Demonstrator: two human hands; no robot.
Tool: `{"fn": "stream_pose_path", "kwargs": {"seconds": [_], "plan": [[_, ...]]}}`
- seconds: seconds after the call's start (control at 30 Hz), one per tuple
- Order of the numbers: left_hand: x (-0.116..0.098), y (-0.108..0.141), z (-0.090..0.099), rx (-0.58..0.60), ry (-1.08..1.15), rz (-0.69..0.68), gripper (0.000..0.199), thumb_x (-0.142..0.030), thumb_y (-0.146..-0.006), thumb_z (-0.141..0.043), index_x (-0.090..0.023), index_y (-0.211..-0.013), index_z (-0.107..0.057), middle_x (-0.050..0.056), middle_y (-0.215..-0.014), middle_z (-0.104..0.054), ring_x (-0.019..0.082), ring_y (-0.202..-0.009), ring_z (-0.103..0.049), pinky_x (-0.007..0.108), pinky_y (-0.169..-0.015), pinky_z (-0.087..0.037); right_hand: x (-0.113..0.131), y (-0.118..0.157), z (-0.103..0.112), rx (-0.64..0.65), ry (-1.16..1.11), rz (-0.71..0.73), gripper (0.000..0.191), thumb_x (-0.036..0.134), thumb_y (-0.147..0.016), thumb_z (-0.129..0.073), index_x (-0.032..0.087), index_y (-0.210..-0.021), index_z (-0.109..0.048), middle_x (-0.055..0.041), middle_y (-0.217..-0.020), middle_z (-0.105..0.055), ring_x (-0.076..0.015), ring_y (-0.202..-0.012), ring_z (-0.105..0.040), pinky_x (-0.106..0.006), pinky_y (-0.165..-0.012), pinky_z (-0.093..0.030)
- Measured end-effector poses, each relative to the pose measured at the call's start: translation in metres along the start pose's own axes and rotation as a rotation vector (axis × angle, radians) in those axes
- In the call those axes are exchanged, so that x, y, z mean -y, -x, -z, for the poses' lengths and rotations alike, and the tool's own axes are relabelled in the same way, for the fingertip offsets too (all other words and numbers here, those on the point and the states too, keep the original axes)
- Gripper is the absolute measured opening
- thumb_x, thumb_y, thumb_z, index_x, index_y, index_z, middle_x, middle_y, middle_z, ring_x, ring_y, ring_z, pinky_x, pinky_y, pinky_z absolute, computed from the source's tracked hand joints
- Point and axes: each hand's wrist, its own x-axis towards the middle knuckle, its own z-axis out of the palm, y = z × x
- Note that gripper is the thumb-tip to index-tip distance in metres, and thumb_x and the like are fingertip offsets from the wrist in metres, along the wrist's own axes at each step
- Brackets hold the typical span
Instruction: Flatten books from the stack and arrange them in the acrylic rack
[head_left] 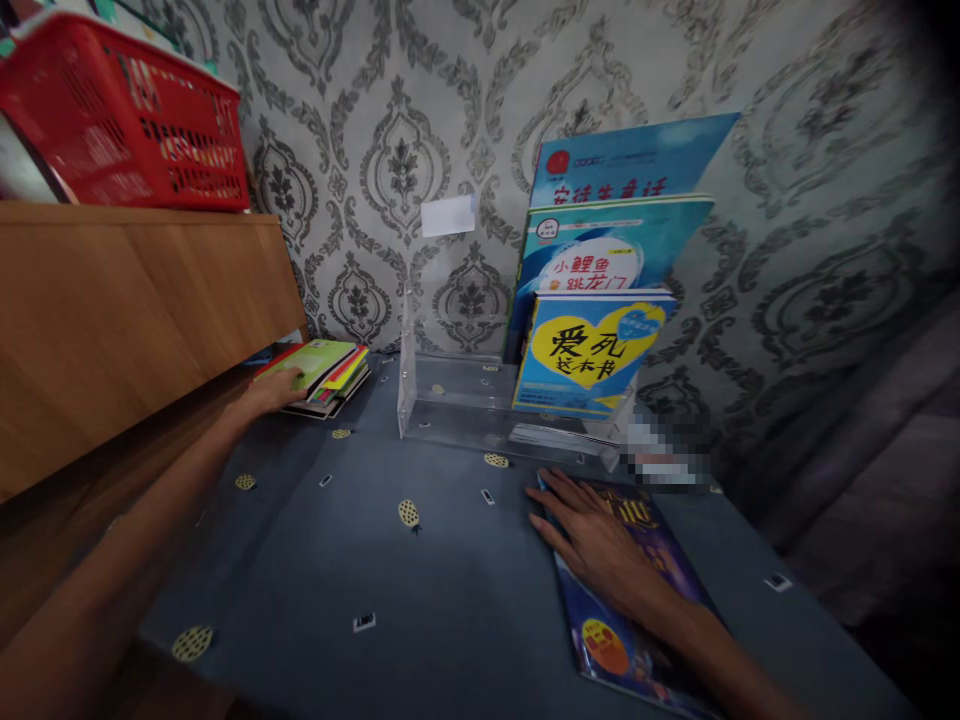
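Note:
My left hand (279, 388) reaches to a stack of books (319, 368) with a green cover on top, at the left rear of the cloth; its fingers rest on the stack, and how they bend is too small to tell. On the right, my right hand (592, 535) lies spread on a dark blue book (607, 640) that is flat on the cloth. Between them stands a clear acrylic rack (457, 425). Its right side holds upright books, with a blue and yellow book (592, 355) in front, a teal book (675, 240) behind it and a taller blue book (637, 150) at the back.
A wooden cabinet (142, 320) with a red basket (172, 140) on top stands at the left. The table has a blue-grey patterned cloth (442, 590). Patterned wallpaper rises behind the rack. A blurred-out item lies right of the rack, near a dark curtain.

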Motion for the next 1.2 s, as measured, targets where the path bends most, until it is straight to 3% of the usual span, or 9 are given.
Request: {"fn": "stream_pose_path", "kwargs": {"seconds": [0.2,0.4,0.63,0.77,0.83,0.93,1.2], "plan": [[-0.014,-0.005,0.007,0.058,-0.112,-0.06,0.064,-0.037,-0.08,-0.057,-0.016,-0.141,-0.052,0.017,-0.128,-0.068,0.03,-0.113,-0.066,0.035,-0.094,-0.049,-0.001,0.001,-0.002,-0.014,-0.006,0.01,0.05,0.049,-0.101,-0.039,0.022,-0.134,-0.065,-0.015,-0.15,-0.054,-0.0343,-0.143,-0.045,-0.059,-0.115,-0.04],[-0.018,0.009,0.019,0.044,-0.178,-0.095,0.062,-0.021,-0.082,-0.05,-0.017,-0.144,-0.048,0.016,-0.125,-0.069,0.03,-0.113,-0.066,0.034,-0.091,-0.05,-0.004,0.001,-0.006,-0.038,0.007,0.021,0.049,0.05,-0.101,-0.039,0.024,-0.133,-0.066,-0.013,-0.149,-0.055,-0.0335,-0.142,-0.047,-0.058,-0.114,-0.041],[-0.006,0.048,0.04,-0.044,-0.19,-0.078,0.051,-0.031,-0.091,-0.039,-0.021,-0.137,-0.058,0.011,-0.122,-0.071,0.031,-0.114,-0.066,0.037,-0.093,-0.05,0.0,0.001,-0.002,-0.023,0.009,0.022,0.051,0.05,-0.102,-0.036,0.023,-0.134,-0.065,-0.0135,-0.15,-0.054,-0.0332,-0.142,-0.046,-0.058,-0.115,-0.04],[-0.005,0.076,0.019,-0.215,-0.052,-0.217,0.057,-0.039,-0.089,-0.044,-0.02,-0.143,-0.052,0.01,-0.142,-0.06,0.031,-0.129,-0.057,0.041,-0.106,-0.044,0.002,0.001,0.003,-0.002,-0.007,0.015,0.053,0.052,-0.102,-0.035,0.023,-0.135,-0.064,-0.0141,-0.15,-0.054,-0.0339,-0.142,-0.046,-0.06,-0.114,-0.04],[-0.007,0.084,0.002,-0.233,-0.035,-0.255,0.063,-0.032,-0.086,-0.048,-0.017,-0.147,-0.046,0.012,-0.152,-0.051,0.031,-0.139,-0.048,0.044,-0.112,-0.04,0.001,0.001,0.003,-0.004,-0.008,0.011,0.052,0.051,-0.101,-0.036,0.023,-0.134,-0.065,-0.0141,-0.15,-0.054,-0.0345,-0.142,-0.046,-0.061,-0.114,-0.039],[-0.012,0.088,-0.018,-0.204,-0.068,-0.205,0.067,-0.016,-0.084,-0.043,-0.018,-0.151,-0.041,0.012,-0.159,-0.042,0.029,-0.145,-0.041,0.047,-0.114,-0.038,0.001,0.001,0.002,0.006,0.003,0.002,0.052,0.051,-0.101,-0.037,0.021,-0.134,-0.065,-0.0147,-0.149,-0.054,-0.0352,-0.142,-0.046,-0.061,-0.114,-0.039],[-0.048,0.124,-0.028,-0.261,-0.174,-0.232,0.062,-0.01,-0.09,-0.035,-0.017,-0.151,-0.046,0.013,-0.155,-0.047,0.034,-0.141,-0.046,0.05,-0.112,-0.042,-0.002,0.001,-0.001,0.004,-0.012,0.005,0.051,0.049,-0.101,-0.039,0.021,-0.135,-0.065,-0.0156,-0.149,-0.054,-0.0355,-0.142,-0.046,-0.062,-0.114,-0.039]]}}
